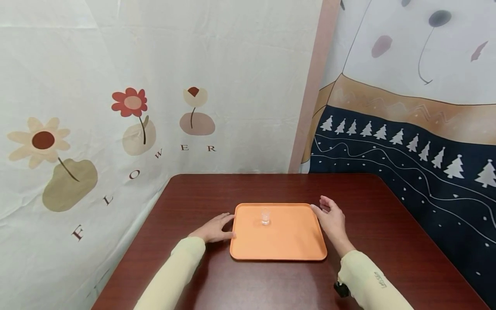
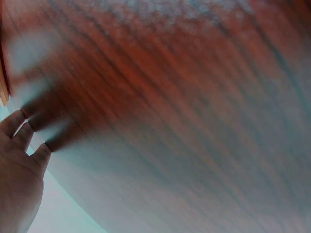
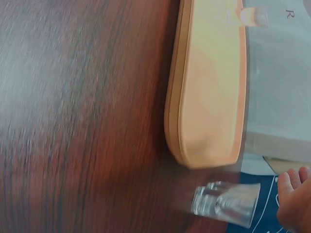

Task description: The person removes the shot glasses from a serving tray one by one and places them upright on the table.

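Note:
An orange tray (image 1: 286,241) lies on the dark red table, with a small clear shot glass (image 1: 265,216) standing upright near its back left. My left hand (image 1: 213,228) is spread beside the tray's left edge; the left wrist view shows its fingers (image 2: 41,153) by the tabletop. At the back right corner of the tray is my right hand (image 1: 334,221), fingers loosely bent. The right wrist view shows a second clear glass (image 3: 226,204) upright on the table just off the tray's corner, with a gap between it and that hand (image 3: 295,201). In the head view this glass is hidden.
The wooden table (image 1: 271,284) reaches back to a white flower-printed curtain (image 1: 248,86). A dark blue curtain with trees (image 1: 387,159) hangs along the right side. A black item (image 1: 341,289) sits at the right cuff.

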A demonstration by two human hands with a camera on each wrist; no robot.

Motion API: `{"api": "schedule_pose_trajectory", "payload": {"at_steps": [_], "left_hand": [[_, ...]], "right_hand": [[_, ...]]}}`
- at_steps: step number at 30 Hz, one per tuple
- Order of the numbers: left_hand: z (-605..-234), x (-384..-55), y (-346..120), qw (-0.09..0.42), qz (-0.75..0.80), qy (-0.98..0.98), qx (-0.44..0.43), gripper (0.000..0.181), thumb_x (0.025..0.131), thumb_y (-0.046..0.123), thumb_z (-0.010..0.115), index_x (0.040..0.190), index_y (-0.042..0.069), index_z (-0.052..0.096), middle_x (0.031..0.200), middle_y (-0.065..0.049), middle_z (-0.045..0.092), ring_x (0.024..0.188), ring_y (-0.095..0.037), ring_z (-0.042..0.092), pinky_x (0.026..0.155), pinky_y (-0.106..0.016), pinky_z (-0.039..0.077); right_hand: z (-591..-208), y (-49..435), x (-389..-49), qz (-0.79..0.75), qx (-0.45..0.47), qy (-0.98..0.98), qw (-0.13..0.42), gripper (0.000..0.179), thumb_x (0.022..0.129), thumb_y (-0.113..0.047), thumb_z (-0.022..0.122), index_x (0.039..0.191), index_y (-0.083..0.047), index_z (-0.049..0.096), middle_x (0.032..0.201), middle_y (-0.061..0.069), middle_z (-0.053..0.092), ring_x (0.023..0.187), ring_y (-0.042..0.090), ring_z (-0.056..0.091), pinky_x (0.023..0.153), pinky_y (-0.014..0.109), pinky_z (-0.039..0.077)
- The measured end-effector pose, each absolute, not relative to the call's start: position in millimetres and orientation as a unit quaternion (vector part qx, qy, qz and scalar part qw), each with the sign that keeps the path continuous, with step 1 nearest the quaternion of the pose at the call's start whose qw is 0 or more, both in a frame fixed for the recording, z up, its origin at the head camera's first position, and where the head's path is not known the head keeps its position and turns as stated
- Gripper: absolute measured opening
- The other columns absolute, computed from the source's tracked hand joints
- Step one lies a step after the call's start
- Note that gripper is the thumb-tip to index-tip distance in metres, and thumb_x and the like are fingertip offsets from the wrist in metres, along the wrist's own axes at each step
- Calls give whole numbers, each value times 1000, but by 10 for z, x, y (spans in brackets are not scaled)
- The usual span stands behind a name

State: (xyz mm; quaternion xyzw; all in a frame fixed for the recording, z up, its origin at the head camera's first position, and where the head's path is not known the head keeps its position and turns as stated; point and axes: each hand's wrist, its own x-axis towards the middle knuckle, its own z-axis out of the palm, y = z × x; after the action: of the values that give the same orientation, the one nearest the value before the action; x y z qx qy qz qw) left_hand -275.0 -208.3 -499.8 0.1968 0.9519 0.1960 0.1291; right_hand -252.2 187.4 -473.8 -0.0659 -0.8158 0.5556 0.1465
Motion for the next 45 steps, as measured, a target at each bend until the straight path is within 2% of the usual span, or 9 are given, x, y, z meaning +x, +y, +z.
{"api": "schedule_pose_trajectory", "payload": {"at_steps": [15,21,30,45], "left_hand": [[-5026,-2763,-2084,127,197,953,193,80,87,50,68,152,11,41,154,-21,35,143,-37,31,111,-53,30],[-5023,-2751,-2087,127,201,952,194,80,87,48,69,152,10,41,155,-21,34,143,-38,31,111,-54,30],[-5024,-2748,-2087,124,198,952,197,79,87,49,68,152,11,41,155,-20,35,143,-37,32,111,-53,30],[-5006,-2751,-2060,125,200,951,201,79,88,48,69,152,11,41,154,-22,35,143,-38,31,111,-53,29]], "right_hand": [[-4864,1456,-2599,573,-21,-813,101,58,90,-16,73,140,5,50,136,26,55,123,39,54,100,49,45],[-4921,1260,-2616,551,-19,-829,88,57,90,-19,74,140,1,53,136,20,57,121,36,57,96,47,49],[-5028,987,-2630,554,7,-829,72,54,90,-15,74,137,4,55,130,21,61,118,37,59,94,46,50],[-5138,715,-2703,540,17,-840,39,50,89,-18,75,131,4,60,125,20,63,113,36,62,88,43,53]]}}
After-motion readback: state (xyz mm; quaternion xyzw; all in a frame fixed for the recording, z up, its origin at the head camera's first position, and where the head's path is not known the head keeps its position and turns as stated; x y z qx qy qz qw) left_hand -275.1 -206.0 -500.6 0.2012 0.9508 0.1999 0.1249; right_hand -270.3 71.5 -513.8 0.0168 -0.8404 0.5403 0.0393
